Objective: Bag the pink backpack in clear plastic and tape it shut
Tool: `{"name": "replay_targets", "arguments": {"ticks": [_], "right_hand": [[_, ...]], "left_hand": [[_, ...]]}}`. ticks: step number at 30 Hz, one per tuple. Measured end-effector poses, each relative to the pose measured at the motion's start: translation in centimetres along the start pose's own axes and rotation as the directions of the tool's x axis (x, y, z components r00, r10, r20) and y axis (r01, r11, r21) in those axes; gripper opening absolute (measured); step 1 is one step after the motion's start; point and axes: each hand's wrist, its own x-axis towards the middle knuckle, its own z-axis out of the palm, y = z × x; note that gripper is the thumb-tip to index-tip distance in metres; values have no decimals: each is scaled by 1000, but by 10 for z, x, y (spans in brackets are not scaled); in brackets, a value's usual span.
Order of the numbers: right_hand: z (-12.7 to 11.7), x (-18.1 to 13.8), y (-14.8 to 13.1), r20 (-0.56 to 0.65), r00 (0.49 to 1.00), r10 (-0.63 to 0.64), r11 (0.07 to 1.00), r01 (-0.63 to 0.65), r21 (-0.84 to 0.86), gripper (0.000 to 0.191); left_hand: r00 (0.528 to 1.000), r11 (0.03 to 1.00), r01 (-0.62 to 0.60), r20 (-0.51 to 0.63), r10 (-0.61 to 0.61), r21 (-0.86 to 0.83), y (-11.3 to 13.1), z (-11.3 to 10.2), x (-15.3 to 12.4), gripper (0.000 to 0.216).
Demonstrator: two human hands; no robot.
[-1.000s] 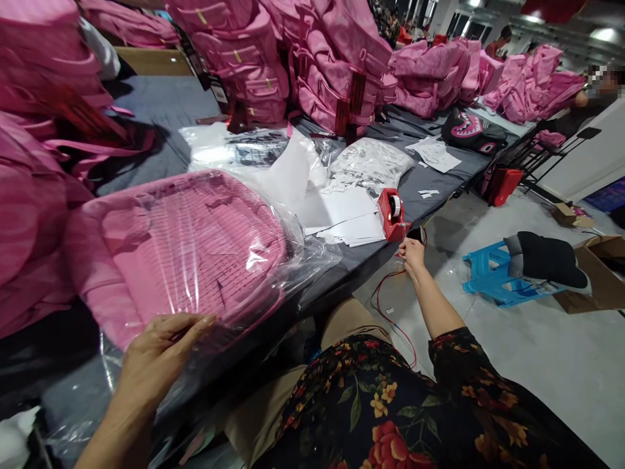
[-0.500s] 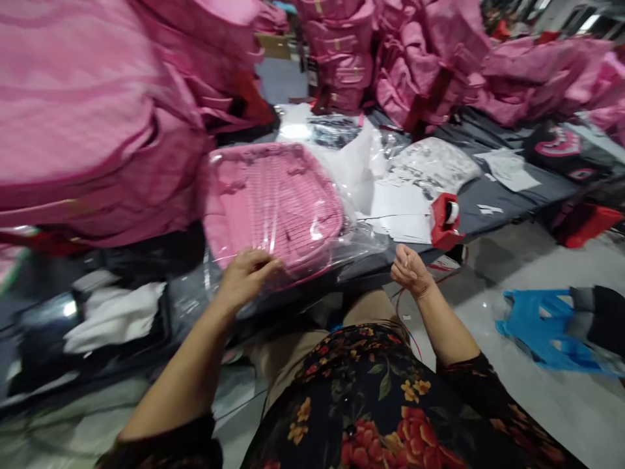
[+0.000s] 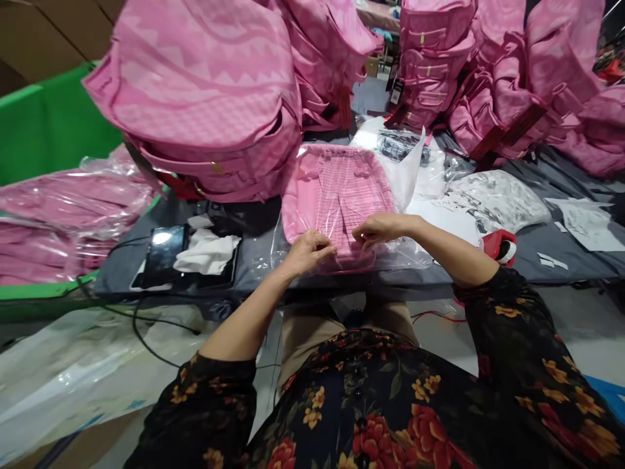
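Observation:
A pink backpack [image 3: 317,189] lies flat on the table in front of me, inside a clear plastic bag [image 3: 410,254] whose loose edges spread out on both sides. At the bag's near side, my left hand [image 3: 308,253] is closed, fingers pinching the plastic. My right hand [image 3: 378,229] is closed too, with its fingertips pressed together just over the bag; anything small inside them is hidden. To the right, partly behind my forearm, stands a red tape dispenser [image 3: 500,247].
Large pink backpacks [image 3: 205,98] stand at the back left, with more stacked behind. A green bin [image 3: 53,120] on the left holds bagged pink items. A black tray [image 3: 215,270] carries a white cloth [image 3: 208,251]. White papers [image 3: 452,218] lie right of the bag.
My right hand has moved left from beside the tape dispenser to over the bagged backpack. My left hand stays at the bag's near edge. The view has turned left, bringing the green bin in.

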Motion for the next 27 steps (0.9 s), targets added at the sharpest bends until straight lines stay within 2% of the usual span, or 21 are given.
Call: {"name": "replay_targets", "arguments": {"ticks": [3, 7, 10, 13, 15, 16, 17, 19, 21, 22, 24, 27], "right_hand": [[-4, 8, 0, 8, 990, 139, 985, -137, -101, 21], [-6, 24, 7, 37, 944, 329, 943, -327, -57, 46], [-6, 36, 25, 107, 926, 363, 928, -370, 51, 58], [-9, 34, 47, 152, 926, 345, 903, -372, 216, 60], [-8, 21, 55, 51, 923, 382, 889, -382, 251, 54], [-6, 12, 55, -55, 909, 414, 889, -390, 241, 50], [-2, 4, 52, -187, 880, 436, 890, -392, 231, 45], [12, -11, 36, -436, 790, 431, 902, -360, 240, 32], [33, -19, 13, -573, 728, 376, 925, -264, 272, 20], [44, -19, 2, -594, 725, 348, 934, -216, 284, 17], [61, -14, -13, -557, 765, 325, 936, -174, 307, 18], [70, -4, -15, -441, 822, 361, 911, -210, 355, 25]], "left_hand": [[1000, 1000, -12, -4, 12, -6, 1, 0, -1, 25], [1000, 1000, -26, 2, 26, -12, 2, -1, -3, 28], [999, 999, -35, 22, 35, -10, 2, -2, -4, 30], [999, 1000, -29, 32, 29, 4, 0, -2, -3, 30], [1000, 1000, -18, 22, 17, 9, 0, -1, -2, 29], [1000, 1000, -14, 16, 13, 8, 0, -1, -2, 28], [1000, 1000, -12, 11, 12, 5, 0, 0, -2, 27], [1000, 1000, -15, 3, 15, -7, 1, 0, -2, 25], [1000, 1000, -20, -5, 20, -10, 2, 0, -3, 25], [1000, 1000, -21, -7, 21, -7, 2, 0, -3, 26], [1000, 1000, -17, -12, 17, 2, 2, 0, -5, 28], [1000, 1000, -1, 0, 1, 12, 3, -1, -6, 29]]}}
